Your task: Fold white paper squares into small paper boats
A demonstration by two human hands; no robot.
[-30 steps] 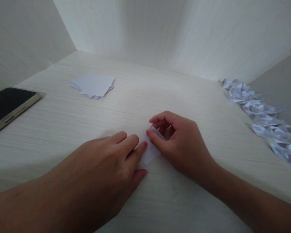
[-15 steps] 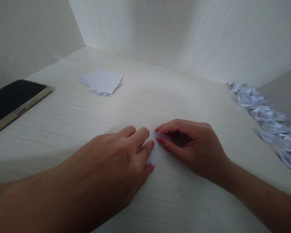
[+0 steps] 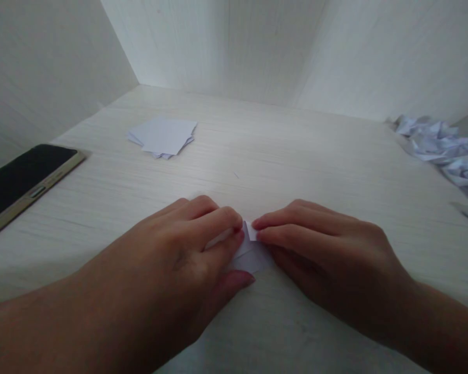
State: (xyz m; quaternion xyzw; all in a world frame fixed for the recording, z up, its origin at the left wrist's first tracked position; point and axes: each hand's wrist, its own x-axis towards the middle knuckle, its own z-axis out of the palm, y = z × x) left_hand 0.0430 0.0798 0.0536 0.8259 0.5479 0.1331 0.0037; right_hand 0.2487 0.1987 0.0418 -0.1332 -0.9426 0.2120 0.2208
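Observation:
A small white sheet of paper (image 3: 253,259) with folded flaps lies on the table between my hands. My left hand (image 3: 191,254) grips its left side, the index and middle fingertips at a raised fold and the thumb stretched along the near edge. From the right, the fingertips of my right hand (image 3: 323,244) press on a folded flap. Both hands cover much of the sheet, so its full shape is hidden.
A loose stack of white paper squares (image 3: 166,136) lies at the back left. On the left edge rests a phone (image 3: 27,182) with a dark screen. Several folded paper pieces (image 3: 448,150) are heaped along the right. White panels (image 3: 257,52) rise behind and beside the table (image 3: 296,150).
My right hand has gone from pinching up the paper's edge to pressing a flap down from above. More folds show in the paper. The view has shifted slightly.

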